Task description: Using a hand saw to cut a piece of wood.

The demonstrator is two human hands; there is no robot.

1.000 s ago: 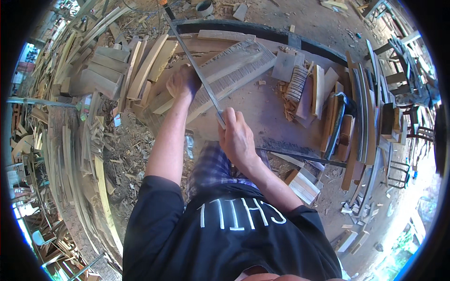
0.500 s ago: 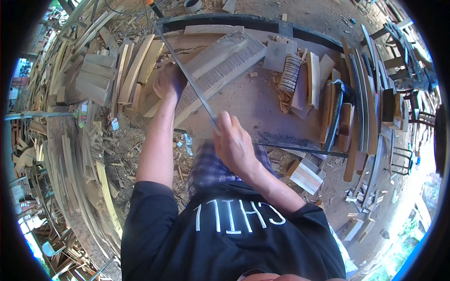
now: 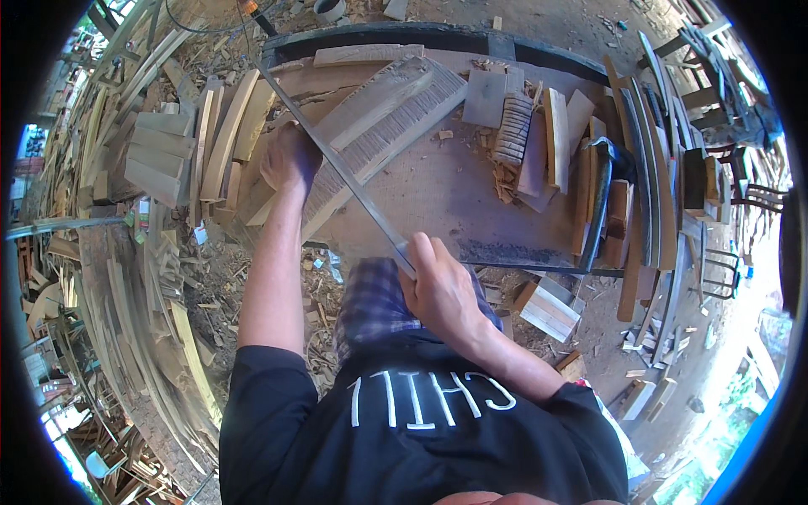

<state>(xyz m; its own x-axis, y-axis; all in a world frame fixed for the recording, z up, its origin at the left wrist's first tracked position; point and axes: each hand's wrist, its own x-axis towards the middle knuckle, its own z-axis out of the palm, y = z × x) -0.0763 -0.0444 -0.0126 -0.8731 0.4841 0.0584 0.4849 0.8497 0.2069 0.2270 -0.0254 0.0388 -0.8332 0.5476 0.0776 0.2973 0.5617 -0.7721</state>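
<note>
My right hand [image 3: 444, 290] is closed round the near end of a long, narrow metal saw [image 3: 345, 172], in front of my lap. The saw slants away to the far left, crossing above the bench and passing close to my left hand. My left hand [image 3: 290, 158] presses down with curled fingers at the left part of a thick wooden board [image 3: 391, 126], its fingertips hidden from view. The board lies aslant on the workbench [image 3: 412, 198], with rows of notches across its face. Whether the saw touches the wood, I cannot tell.
A segmented wooden piece [image 3: 512, 130] and thin boards lie on the bench's right side, beside a dark curved-handled tool [image 3: 599, 198]. Stacked pale offcuts [image 3: 160, 156] stand to the left. A block [image 3: 549, 311] sits on the littered ground near my right knee.
My right hand has drawn the saw back toward my body and slightly to the right. My left hand stays on the board. The whole view has shifted a little.
</note>
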